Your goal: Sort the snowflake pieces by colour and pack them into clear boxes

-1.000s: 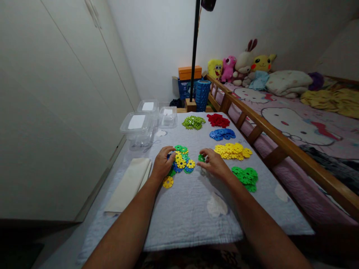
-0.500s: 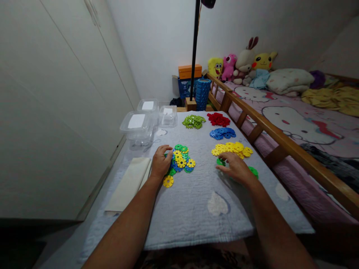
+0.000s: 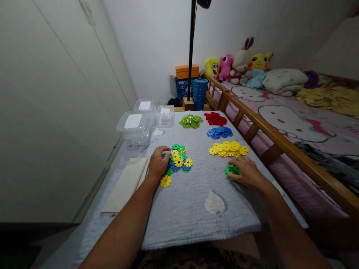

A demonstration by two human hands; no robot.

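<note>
My left hand [image 3: 159,161] rests at the left edge of a mixed pile of green, blue and yellow slotted plastic discs [image 3: 178,162]. Its fingers are loosely bent and apart, touching the pile's side. One yellow disc [image 3: 165,181] lies just in front of the pile. Over on the right, my right hand [image 3: 246,171] is low on the cloth, thumb and fingers around green slotted discs [image 3: 232,172]. Its palm hides whatever lies beneath. Just beyond that hand is a heap of yellow discs [image 3: 228,148].
Farther back lie blue [image 3: 219,132], red [image 3: 215,118] and light green [image 3: 191,121] piles. Clear plastic tubs [image 3: 133,127] stand at the back left, with a folded beige cloth [image 3: 125,185] nearer. A wooden bed rail [image 3: 256,130] borders the table's right side.
My right hand has moved right and toward me with the green disc, to where the other green discs lay. My left hand stays by the mixed pile. The view has shifted slightly.
</note>
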